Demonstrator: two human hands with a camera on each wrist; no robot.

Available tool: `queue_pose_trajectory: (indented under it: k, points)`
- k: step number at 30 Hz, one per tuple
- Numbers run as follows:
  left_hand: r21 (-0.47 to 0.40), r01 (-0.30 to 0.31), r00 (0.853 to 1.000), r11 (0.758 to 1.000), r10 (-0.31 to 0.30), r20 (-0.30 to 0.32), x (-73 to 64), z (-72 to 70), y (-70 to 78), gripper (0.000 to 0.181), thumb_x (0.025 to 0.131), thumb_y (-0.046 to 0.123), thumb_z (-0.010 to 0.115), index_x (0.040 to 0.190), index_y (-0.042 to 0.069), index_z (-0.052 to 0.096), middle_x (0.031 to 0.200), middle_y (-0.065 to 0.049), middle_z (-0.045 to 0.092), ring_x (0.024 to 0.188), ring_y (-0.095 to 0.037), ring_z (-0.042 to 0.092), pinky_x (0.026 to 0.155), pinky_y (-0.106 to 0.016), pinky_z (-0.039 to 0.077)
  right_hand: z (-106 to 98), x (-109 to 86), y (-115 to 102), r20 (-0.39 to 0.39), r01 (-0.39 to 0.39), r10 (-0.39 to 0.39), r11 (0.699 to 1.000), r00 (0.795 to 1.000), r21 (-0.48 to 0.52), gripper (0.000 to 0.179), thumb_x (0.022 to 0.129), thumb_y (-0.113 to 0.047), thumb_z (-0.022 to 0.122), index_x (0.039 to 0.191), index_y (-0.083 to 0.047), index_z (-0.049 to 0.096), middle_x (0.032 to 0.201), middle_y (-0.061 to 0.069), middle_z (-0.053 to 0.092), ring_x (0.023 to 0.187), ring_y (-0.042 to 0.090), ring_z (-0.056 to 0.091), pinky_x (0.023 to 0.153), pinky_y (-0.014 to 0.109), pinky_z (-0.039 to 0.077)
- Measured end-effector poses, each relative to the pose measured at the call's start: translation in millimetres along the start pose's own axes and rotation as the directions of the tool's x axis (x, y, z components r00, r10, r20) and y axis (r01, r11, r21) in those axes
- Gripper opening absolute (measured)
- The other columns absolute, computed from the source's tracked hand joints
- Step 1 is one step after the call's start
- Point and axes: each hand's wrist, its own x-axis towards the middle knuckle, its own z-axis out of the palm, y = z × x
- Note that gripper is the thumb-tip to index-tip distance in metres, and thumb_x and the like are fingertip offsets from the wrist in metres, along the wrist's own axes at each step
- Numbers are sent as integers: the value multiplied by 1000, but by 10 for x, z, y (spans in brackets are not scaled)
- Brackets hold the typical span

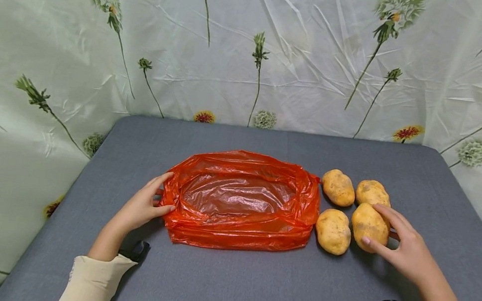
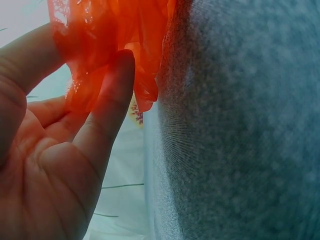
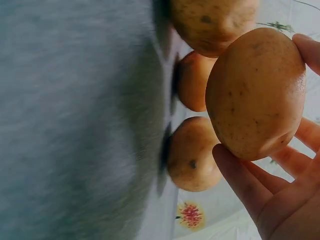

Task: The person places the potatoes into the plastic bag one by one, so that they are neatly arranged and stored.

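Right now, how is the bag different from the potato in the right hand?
The bag is red and partly see-through; the potato is yellowish-brown and you can't see through it. The bag is spread out much wider than the potato. The bag is thin and wrinkly, while the potato is plump and rounded. Both are held: left hand on the bag, right hand on the potato.

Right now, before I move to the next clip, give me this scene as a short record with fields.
Left hand: holds the left end of the bag
Right hand: holds one potato between thumb and fingers
Bag: red plastic, mouth facing up
Other potatoes: three, right of the bag
Table: grey
Backdrop: pale, flower-patterned
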Motion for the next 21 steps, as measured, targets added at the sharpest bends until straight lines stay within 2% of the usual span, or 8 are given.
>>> queue_pose_trajectory:
  k: [1,9,21]
  points:
    - [2,-1,1000,1000,1,0,0,1,-2,74,74,-5,69,135,-8,26,129,-29,32,97,-40,47,71,-45,49,-5,15,-11,-6,-1,1,1000,1000,2,71,73,-14,75,135,-11,39,131,18,38,108,-9,31,76,1,29]
    - [-2,-3,1000,1000,3,6,1,-2,4,73,75,-6,68,135,-8,26,129,-29,32,98,-40,47,71,-44,50,9,179,-168,-55,43,-40,998,998,52,74,69,-9,78,134,-12,42,131,8,40,111,-9,31,78,1,29]
    - [-14,-12,1000,1000,12,6,0,-3,12,73,75,-7,68,134,-8,26,127,-29,33,97,-40,47,71,-46,49,159,471,-440,-37,192,-188,972,981,132,76,66,-2,78,133,-7,42,133,13,39,116,-3,32,83,5,33]
